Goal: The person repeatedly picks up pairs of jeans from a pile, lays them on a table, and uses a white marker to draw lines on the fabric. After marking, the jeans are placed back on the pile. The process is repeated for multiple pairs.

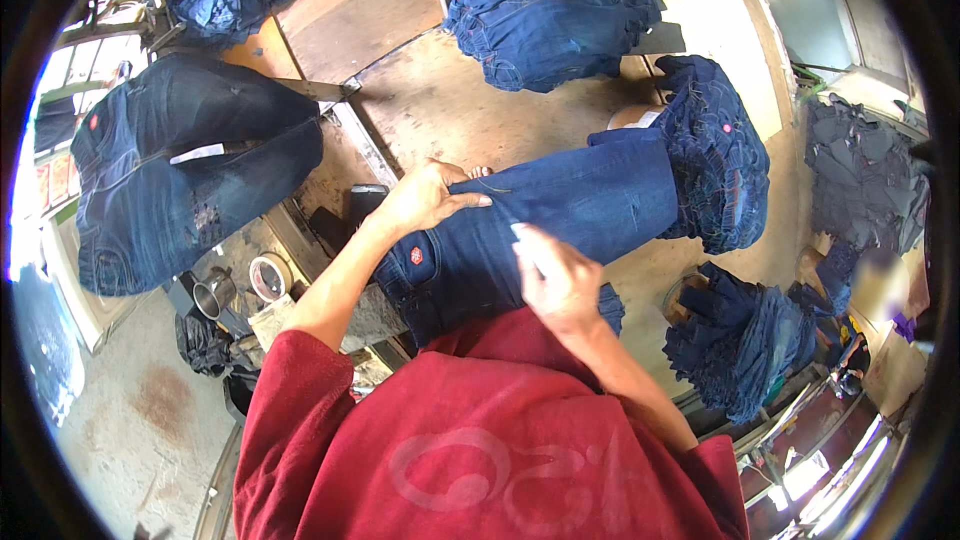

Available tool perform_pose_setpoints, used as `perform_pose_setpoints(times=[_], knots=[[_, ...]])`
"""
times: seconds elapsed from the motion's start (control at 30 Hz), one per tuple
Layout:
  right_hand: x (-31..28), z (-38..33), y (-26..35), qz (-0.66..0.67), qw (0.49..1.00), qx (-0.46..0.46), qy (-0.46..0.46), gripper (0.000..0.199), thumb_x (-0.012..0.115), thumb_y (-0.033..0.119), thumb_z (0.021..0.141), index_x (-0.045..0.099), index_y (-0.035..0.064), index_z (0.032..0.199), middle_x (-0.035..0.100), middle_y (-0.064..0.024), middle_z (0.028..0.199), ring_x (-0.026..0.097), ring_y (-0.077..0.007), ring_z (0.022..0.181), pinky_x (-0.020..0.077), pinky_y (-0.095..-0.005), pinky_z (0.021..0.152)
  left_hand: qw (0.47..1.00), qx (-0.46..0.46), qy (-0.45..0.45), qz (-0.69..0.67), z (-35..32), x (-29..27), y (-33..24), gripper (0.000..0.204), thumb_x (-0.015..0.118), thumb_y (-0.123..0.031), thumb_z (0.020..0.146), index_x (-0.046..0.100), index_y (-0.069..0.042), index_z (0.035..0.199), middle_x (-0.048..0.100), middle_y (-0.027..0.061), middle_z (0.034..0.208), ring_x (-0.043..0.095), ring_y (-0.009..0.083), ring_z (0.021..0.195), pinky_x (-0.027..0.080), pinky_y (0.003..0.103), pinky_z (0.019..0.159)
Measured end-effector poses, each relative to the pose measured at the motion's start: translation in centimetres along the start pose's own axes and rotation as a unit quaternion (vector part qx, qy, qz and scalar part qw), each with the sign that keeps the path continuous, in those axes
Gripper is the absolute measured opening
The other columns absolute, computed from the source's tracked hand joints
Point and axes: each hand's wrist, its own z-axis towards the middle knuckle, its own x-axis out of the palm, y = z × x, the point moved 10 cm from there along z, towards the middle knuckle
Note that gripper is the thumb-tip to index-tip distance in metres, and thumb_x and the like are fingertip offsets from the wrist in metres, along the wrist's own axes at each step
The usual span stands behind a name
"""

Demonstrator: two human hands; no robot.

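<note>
A pair of dark blue jeans [600, 195] lies across the work surface in front of me, its waist end by my body and a small red patch [416, 255] near the pocket. My left hand [425, 200] pinches the far edge of the jeans, thumb on top and fingers underneath; loose threads stick out beside the fingertips. Just above the leg, my right hand [560, 280] is curled closed and somewhat blurred. Whatever may be between its fingers I cannot make out.
A bundle of jeans [715, 155] sits at the legs' right end. Another jeans pile [555, 10] lies farther back, with more jeans [190, 160] draped at left. Frayed denim [740, 340] is at lower right. A metal mug [213, 292] and tape roll [270, 277] stand at left.
</note>
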Motion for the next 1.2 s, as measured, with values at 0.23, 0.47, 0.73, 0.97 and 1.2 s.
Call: perform_pose_setpoints(times=[0.23, 0.47, 0.73, 0.97, 1.2], knots=[[5.6, 0.7, 0.8, -0.119, 0.992, 0.01, 0.035, 0.019, 0.076, 0.009, 0.093, 0.078, 0.0091, 0.112, 0.07, -0.0042, 0.07, 0.067, -0.023, 0.056, 0.0554, -0.0359, 0.053, 0.981, 0.153, -0.113, -0.034, -1.0, -1.1, -1.4, 0.025, 0.089, -0.022, 0.091, 0.083, -0.001, 0.103, 0.075, 0.0188, 0.091, 0.073, 0.0328, 0.075, 0.057, 0.043, 0.068], [6.8, 0.2, 0.7, -0.194, 0.967, 0.082, 0.14, 0.011, 0.078, 0.011, 0.094, 0.078, 0.009, 0.105, 0.072, -0.0086, 0.07, 0.071, -0.0267, 0.058, 0.0548, -0.0387, 0.052, 0.986, 0.107, -0.123, -0.017, -0.7, -0.4, 0.0, 0.026, 0.09, -0.021, 0.089, 0.084, -0.003, 0.107, 0.077, 0.0232, 0.087, 0.075, 0.039, 0.074, 0.058, 0.043, 0.069], [6.7, 1.0, 0.3, -0.135, 0.986, 0.067, 0.069, 0.011, 0.08, 0.007, 0.09, 0.078, 0.0087, 0.101, 0.073, -0.0112, 0.072, 0.073, -0.0279, 0.06, 0.0558, -0.0389, 0.054, 0.982, 0.129, -0.139, -0.005, -0.5, -0.3, 0.5, 0.024, 0.089, -0.019, 0.088, 0.085, -0.006, 0.108, 0.077, 0.0226, 0.088, 0.076, 0.0404, 0.078, 0.06, 0.044, 0.074], [6.1, 0.6, 0.2, -0.127, 0.981, 0.1, 0.103, 0.013, 0.08, 0.005, 0.09, 0.078, 0.0076, 0.103, 0.074, -0.0124, 0.073, 0.073, -0.0283, 0.059, 0.0561, -0.0392, 0.054, 0.984, 0.104, -0.144, -0.021, -0.5, -0.2, 0.6, 0.023, 0.088, -0.022, 0.089, 0.085, -0.005, 0.105, 0.072, 0.0252, 0.082, 0.072, 0.0414, 0.073, 0.058, 0.045, 0.07], [7.0, 1.2, -0.4, -0.151, 0.976, 0.091, 0.125, 0.013, 0.078, 0.003, 0.09, 0.078, 0.007, 0.103, 0.077, -0.0147, 0.08, 0.076, -0.03, 0.063, 0.0586, -0.0396, 0.056, 0.984, 0.101, -0.146, -0.028, -0.4, -0.3, 0.7, 0.023, 0.088, -0.023, 0.09, 0.083, -0.003, 0.1, 0.069, 0.0267, 0.08, 0.069, 0.0448, 0.072, 0.057, 0.046, 0.068]])
